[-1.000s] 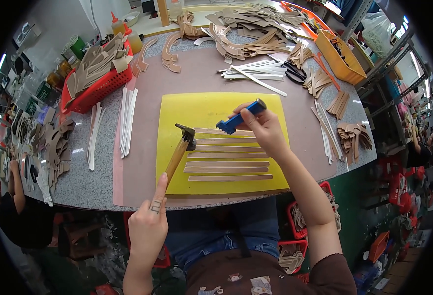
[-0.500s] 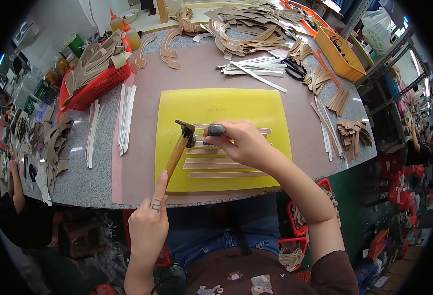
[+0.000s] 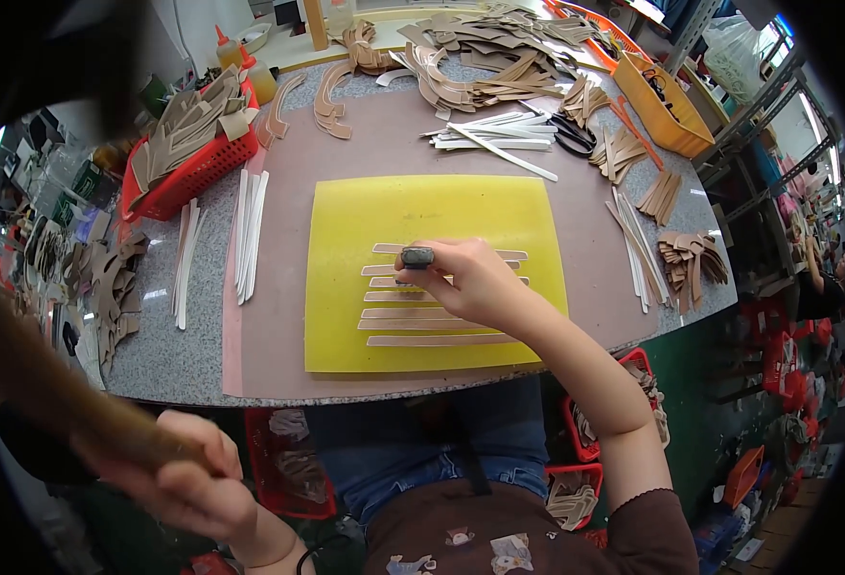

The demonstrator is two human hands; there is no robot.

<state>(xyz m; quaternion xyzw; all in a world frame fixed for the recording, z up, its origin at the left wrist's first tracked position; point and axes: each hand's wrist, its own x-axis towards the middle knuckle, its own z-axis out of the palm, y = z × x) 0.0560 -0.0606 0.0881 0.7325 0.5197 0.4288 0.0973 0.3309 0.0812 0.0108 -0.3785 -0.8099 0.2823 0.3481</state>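
My left hand point(image 3: 187, 470) is closed round the wooden handle of a hammer point(image 3: 68, 393). The hammer is raised close in at the left, blurred, with its dark head out of clear view at the upper left. My right hand point(image 3: 475, 278) pinches an upright metal punch point(image 3: 417, 256), seen from its flat top. Its lower end comes down among several thin beige leather strips point(image 3: 408, 325), and my fingers hide part of it. Those strips lie side by side on a yellow board point(image 3: 432, 211), partly covered by my right hand.
White strips point(image 3: 250, 235) lie left of the board, with more point(image 3: 494, 131) beyond it. A red basket point(image 3: 192, 177) of leather pieces stands far left. Scissors point(image 3: 576, 134), leather piles point(image 3: 509, 48) and a yellow bin point(image 3: 667, 105) are at the back. Red baskets point(image 3: 293, 470) sit below the table edge.
My left hand has swung the hammer up and left, away from the punch and toward the camera. The right hand and punch have stayed nearly in place.
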